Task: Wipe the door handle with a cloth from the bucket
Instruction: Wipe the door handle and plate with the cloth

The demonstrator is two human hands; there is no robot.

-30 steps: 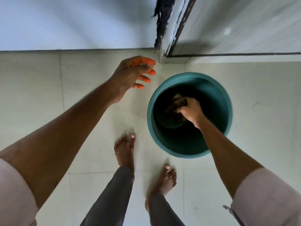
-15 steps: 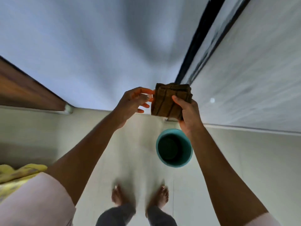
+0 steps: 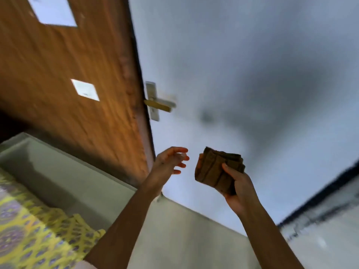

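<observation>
A folded brown cloth (image 3: pixel 212 170) is gripped in my right hand (image 3: pixel 240 186), held up at chest height in front of a pale wall. My left hand (image 3: pixel 171 162) hovers just left of the cloth with its fingers spread and nothing in it. Above both hands, a brass-coloured lever door handle (image 3: pixel 158 105) on a metal plate sticks out from the edge of a brown wooden door (image 3: pixel 68 65). The handle is well above and slightly left of the cloth, untouched. The bucket is out of view.
The wooden door stands open at the left, with two pale square panels. A yellow patterned fabric (image 3: pixel 29 230) lies at the lower left. A grey-tiled floor (image 3: pixel 184 235) runs below, and a dark-edged frame (image 3: pixel 320 200) crosses the lower right.
My right hand lifted the cloth out of the bucket and raised it. The view swung up and left from the floor to the door and handle. My left hand let go of the cloth's edge.
</observation>
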